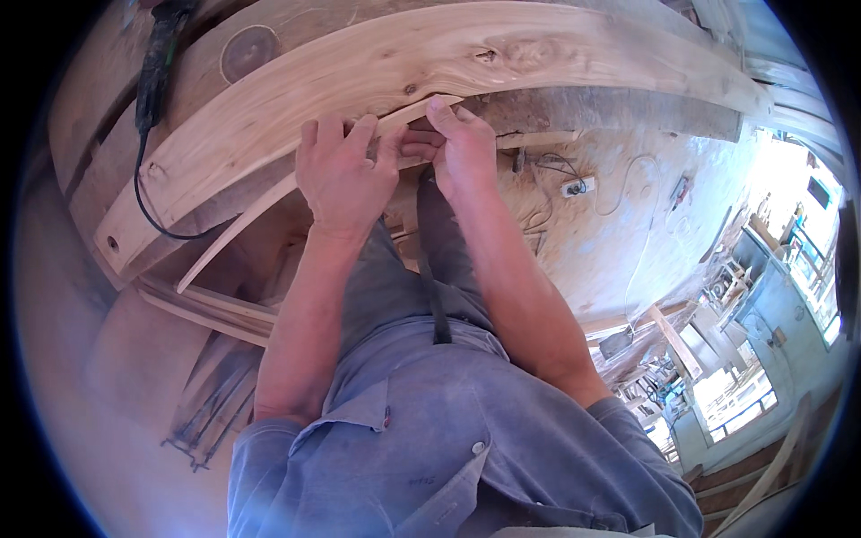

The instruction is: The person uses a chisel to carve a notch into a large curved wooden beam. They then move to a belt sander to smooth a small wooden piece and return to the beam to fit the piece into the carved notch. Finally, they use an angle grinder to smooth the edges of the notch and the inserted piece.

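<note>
Left hand pinches thin wood strip at worktop near edge. Right hand curled by strip's right end, can't tell if pinching. Plank just beyond.

- Daylight glares white through the opening at right.
- Bluish haze veils the lower left.
- Grain on the broad plank shows clearly; distant clutter looks soft.
- Fisheye distortion bends edges toward a black, blue-fringed rim.

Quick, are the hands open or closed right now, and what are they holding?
Left hand: closed, holding a thin, pale wooden strip.
Right hand: partly curled, thumb by the strip's pointed end; whether it grips cannot be told.
</note>
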`<action>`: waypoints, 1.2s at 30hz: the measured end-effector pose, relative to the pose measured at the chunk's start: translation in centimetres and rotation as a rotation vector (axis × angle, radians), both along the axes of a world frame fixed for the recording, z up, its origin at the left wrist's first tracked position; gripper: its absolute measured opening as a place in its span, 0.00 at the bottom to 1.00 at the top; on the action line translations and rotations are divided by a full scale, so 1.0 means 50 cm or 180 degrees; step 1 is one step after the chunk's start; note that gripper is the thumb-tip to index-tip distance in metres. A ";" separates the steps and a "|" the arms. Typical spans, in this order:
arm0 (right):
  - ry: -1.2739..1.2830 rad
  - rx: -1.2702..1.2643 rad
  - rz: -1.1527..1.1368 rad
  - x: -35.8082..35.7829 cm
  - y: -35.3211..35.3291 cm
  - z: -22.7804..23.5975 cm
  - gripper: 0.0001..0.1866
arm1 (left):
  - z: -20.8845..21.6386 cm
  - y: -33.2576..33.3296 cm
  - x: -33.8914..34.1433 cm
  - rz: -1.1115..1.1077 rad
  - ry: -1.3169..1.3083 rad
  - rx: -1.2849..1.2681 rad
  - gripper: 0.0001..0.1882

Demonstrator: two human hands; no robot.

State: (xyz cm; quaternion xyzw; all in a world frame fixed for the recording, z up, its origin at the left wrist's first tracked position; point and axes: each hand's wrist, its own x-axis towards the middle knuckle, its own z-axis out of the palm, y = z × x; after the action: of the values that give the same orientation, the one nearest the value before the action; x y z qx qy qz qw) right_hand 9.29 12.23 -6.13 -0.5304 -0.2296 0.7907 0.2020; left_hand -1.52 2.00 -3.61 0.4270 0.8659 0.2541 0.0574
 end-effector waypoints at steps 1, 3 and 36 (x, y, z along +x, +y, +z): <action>0.0063 -0.0017 0.0021 0.004 0.001 -0.002 0.19 | 0.000 0.000 -0.001 0.0007 -0.0020 0.0022 0.14; 0.0127 -0.0058 0.0071 0.007 0.003 -0.003 0.19 | -0.001 0.001 -0.002 0.0025 -0.0056 0.0064 0.13; 0.0394 -0.0104 0.0002 0.013 0.008 0.008 0.19 | 0.003 0.016 -0.004 0.0092 -0.0072 -0.0181 0.16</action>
State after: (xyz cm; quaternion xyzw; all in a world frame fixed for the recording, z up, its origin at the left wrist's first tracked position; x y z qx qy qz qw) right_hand 9.95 12.61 -5.75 -0.4836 -0.2039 0.8257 0.2068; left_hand -1.72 2.81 -3.46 0.4098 0.8781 0.2350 0.0756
